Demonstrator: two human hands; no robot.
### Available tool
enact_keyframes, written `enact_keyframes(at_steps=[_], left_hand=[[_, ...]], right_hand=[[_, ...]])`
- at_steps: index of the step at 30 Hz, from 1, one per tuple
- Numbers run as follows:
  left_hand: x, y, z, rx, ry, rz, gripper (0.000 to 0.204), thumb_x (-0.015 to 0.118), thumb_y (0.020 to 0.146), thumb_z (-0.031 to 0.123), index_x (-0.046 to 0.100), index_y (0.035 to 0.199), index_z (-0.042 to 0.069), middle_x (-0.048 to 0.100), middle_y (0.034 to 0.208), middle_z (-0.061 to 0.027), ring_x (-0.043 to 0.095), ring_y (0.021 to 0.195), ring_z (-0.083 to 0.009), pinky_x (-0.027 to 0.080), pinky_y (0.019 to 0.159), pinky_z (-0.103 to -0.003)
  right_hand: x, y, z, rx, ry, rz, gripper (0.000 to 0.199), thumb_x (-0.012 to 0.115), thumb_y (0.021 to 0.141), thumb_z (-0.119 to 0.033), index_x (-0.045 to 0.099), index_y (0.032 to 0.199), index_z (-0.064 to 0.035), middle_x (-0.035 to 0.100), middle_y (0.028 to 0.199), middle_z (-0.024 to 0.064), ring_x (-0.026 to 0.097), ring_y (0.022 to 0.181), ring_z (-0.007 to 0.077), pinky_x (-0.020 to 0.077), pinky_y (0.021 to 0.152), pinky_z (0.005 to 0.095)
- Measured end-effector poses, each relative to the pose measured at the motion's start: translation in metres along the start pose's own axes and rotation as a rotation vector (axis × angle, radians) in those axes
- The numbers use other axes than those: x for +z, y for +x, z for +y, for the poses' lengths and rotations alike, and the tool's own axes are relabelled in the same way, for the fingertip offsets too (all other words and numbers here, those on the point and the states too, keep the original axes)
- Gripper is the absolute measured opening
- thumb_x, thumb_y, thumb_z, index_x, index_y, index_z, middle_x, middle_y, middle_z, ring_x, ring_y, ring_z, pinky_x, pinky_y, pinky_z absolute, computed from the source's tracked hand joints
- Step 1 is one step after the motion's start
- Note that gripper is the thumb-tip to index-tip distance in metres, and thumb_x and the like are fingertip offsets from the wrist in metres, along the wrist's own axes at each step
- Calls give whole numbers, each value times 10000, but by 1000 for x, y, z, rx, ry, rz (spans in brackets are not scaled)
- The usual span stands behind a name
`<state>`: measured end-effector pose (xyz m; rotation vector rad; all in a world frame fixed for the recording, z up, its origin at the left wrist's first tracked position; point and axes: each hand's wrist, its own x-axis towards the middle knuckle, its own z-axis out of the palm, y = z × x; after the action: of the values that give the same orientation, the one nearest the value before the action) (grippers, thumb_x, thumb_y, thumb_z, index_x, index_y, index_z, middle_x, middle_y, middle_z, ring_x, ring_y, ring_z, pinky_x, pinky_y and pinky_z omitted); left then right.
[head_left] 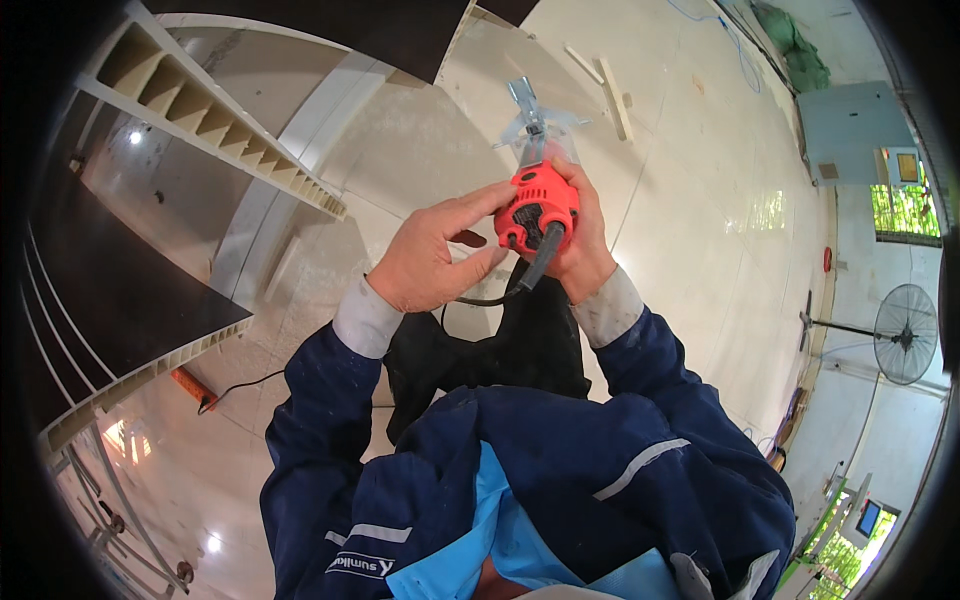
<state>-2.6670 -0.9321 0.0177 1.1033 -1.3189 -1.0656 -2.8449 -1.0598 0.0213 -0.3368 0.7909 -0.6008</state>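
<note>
An orange router [538,205] with a clear base [540,135] was held up in front of the person's chest, above the pale floor [690,180], its base end pointing away from the body. The right hand [582,245] wrapped around the far side of the orange body, its grip closed on the tool. The left hand [430,255] sat just beside it, fingers spread, with the fingertips [497,200] touching the top of the orange housing and the thumb reaching toward its lower edge. A black cord [530,272] left the near end of the router and curved down between the two wrists. Both arms wore dark blue sleeves [320,420] with grey cuffs. To the left stood white hollow-core panels [215,125], their ribbed edges showing, near a dark sheet [120,290]. An orange tool [192,388] with a thin lead lay on the floor below them. Wood strips [612,95] lay further off, and a standing fan [905,335] was well apart at the right.
</note>
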Motion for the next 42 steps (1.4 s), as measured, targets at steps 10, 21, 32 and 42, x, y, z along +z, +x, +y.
enact_keyframes(at_steps=[10,21,32,42], left_hand=[[57,-9,24,185,589,185,592,810,797,174,580,1331,64,638,1379,-142,697,1088,-348,599,861,-395],[152,-48,-16,-123,718,268,561,718,852,128,507,1366,53,646,1322,-188,704,923,-420,584,767,-466],[175,-80,-40,-277,81,556,668,761,928,266,472,1483,33,624,1379,-144,667,1188,-269,545,977,-385],[128,-39,-53,-92,-593,854,534,769,947,268,576,1365,-4,675,1260,-105,650,1145,-213,528,1006,-363]], right_hand=[[-20,-21,-16,-88,-92,-72,352,616,981,-373,606,1092,-39,701,944,129,703,831,261,602,756,407],[-115,-5,18,112,-119,-182,399,641,956,-371,577,1132,-19,698,972,131,708,846,246,604,783,382],[-126,-10,11,183,-405,-487,357,678,948,-290,603,1126,9,714,930,148,725,771,245,618,722,391],[-55,-9,27,29,-880,-863,410,754,854,-107,571,1199,15,710,936,122,715,686,212,595,631,350]])
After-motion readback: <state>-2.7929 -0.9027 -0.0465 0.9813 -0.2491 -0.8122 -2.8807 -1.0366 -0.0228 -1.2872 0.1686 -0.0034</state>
